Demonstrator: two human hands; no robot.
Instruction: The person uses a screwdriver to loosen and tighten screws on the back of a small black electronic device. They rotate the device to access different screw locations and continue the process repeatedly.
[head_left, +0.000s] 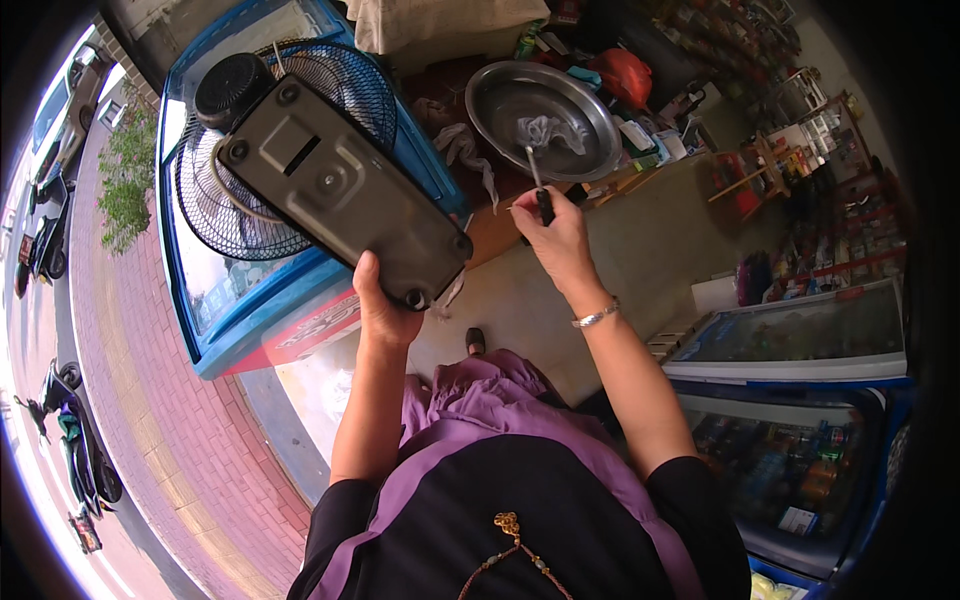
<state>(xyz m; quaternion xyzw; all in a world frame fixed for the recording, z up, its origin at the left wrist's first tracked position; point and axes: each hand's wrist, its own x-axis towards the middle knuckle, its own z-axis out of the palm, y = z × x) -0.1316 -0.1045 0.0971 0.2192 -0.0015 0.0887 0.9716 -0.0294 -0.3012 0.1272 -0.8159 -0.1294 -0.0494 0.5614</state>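
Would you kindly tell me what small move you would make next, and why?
Probably bring the black-handled metal screwdriver toward the grey-brown rectangular base plate: the right hand holds the tool apart from it, while the left hand grips the plate's near end and its broad face lies exposed.

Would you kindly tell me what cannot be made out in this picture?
In the head view:
- Far side of the fan base: turned away from the camera.
- Most fingers of the left hand: hidden behind the fan base.
- Part of the fan grille: covered by the fan base.
- Lower handle of the screwdriver: covered by the right hand.
- Shop goods at upper right: too small and blurred to identify.
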